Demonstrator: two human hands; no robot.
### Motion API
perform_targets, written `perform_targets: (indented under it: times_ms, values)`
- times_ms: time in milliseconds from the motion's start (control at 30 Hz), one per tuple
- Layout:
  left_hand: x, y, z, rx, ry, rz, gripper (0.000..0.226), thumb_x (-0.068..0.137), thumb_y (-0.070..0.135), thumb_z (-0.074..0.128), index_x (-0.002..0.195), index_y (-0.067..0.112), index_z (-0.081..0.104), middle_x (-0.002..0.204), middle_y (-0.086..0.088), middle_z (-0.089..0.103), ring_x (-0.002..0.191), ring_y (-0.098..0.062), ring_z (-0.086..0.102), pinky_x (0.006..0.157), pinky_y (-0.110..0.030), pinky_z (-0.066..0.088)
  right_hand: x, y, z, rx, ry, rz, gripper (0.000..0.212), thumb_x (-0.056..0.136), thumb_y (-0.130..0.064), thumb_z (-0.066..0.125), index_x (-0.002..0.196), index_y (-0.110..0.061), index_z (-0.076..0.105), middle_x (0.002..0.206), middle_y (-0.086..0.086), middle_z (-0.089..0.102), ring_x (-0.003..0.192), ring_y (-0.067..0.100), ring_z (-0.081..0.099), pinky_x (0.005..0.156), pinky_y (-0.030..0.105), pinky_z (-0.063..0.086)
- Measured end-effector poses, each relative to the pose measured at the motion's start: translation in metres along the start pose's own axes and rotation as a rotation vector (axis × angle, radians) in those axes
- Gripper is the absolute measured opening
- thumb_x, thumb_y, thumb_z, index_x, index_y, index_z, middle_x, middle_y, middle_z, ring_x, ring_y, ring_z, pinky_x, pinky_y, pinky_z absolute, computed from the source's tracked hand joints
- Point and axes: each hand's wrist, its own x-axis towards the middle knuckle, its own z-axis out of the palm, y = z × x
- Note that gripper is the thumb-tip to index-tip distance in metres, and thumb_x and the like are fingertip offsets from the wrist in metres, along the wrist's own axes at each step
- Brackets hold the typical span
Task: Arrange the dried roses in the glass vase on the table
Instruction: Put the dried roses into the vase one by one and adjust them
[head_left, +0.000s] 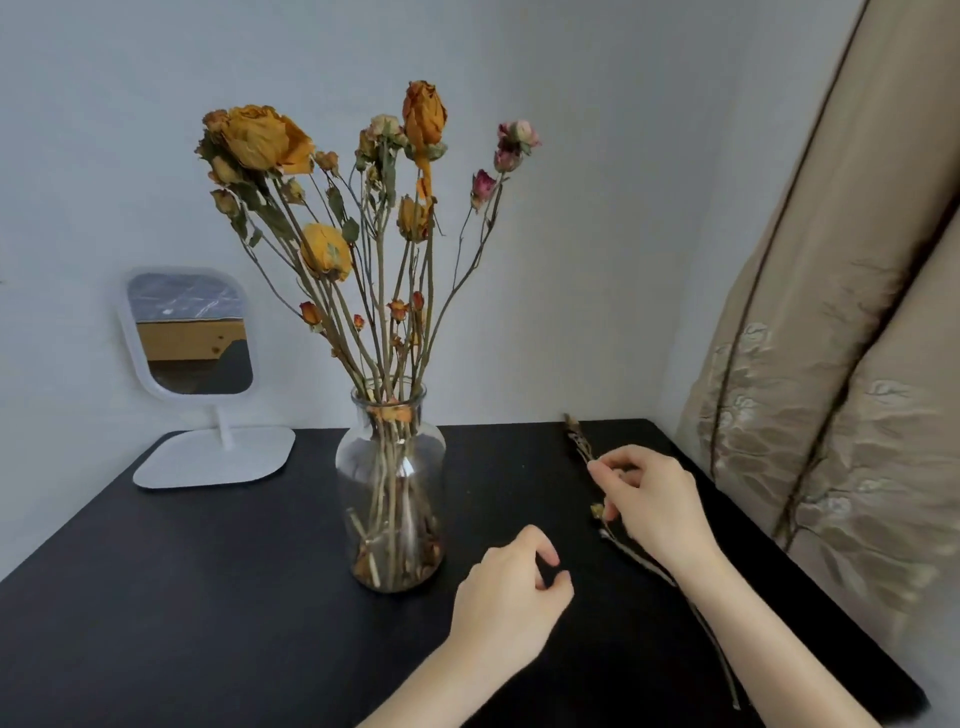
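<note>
A thin dried rose stem (613, 540) at the lower right is pinched by the right hand (652, 506), while the left hand (511, 592), loosely curled, is kept empty beside the clear glass vase (390, 488).

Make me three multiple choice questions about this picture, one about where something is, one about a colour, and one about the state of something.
1. Where is the white mirror relative to the glass vase?
A. left of it
B. right of it
C. inside it

2. What colour is the table?
A. white
B. black
C. green

3. What is the right hand doing?
A. resting flat on the table
B. pinching a loose dried stem
C. gripping the vase

Answers:
1 A, the mirror stands at the left by the wall.
2 B, its top is black.
3 B, its fingertips close on the stem lying right of the vase, while the left hand is empty.
</note>
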Motion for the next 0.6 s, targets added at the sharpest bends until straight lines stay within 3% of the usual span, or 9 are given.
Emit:
perform_targets:
  times_ms: [167,300,500,600]
  values:
    - [0.022,0.015,0.027,0.013,-0.099,-0.046,0.009,0.088,0.04,0.054,0.092,0.033,0.051,0.065,0.007,0.058,0.064,-0.005,0.06,0.067,-0.027,0.052,0.011,0.06,-0.034,-0.006,0.038,0.211,0.008,0.089,-0.025,0.057,0.084,-0.022,0.063,0.051,0.0,0.064,0.039,0.004,0.05,0.049,0.024,0.038]
    - [0.042,0.025,0.047,0.015,-0.137,-0.125,0.015,0.088,0.041,0.054,0.091,0.026,0.056,0.075,0.007,0.061,0.074,-0.012,0.062,0.071,-0.031,0.052,0.016,0.094,-0.047,-0.168,-0.046,0.288,0.008,0.088,-0.024,0.058,0.08,-0.025,0.058,0.047,-0.004,0.063,0.041,0.002,0.053,0.047,0.022,0.039]
    - [0.066,0.039,0.074,-0.004,-0.136,-0.217,0.024,0.088,0.042,0.055,0.077,0.021,0.06,0.084,0.004,0.064,0.082,-0.019,0.063,0.07,-0.032,0.05,0.017,0.11,-0.042,-0.331,-0.21,0.321,0.011,0.085,-0.033,0.063,0.084,-0.022,0.059,0.052,-0.006,0.063,0.058,0.006,0.062,0.059,0.025,0.047]
    - [0.076,0.046,0.086,0.044,-0.113,-0.259,0.027,0.087,0.043,0.056,0.081,0.018,0.064,0.087,0.002,0.066,0.083,-0.02,0.064,0.067,-0.03,0.048,0.022,0.11,-0.036,-0.337,-0.232,0.313,0.018,0.085,-0.036,0.062,0.088,-0.018,0.061,0.055,-0.005,0.063,0.063,0.01,0.064,0.069,0.029,0.052]
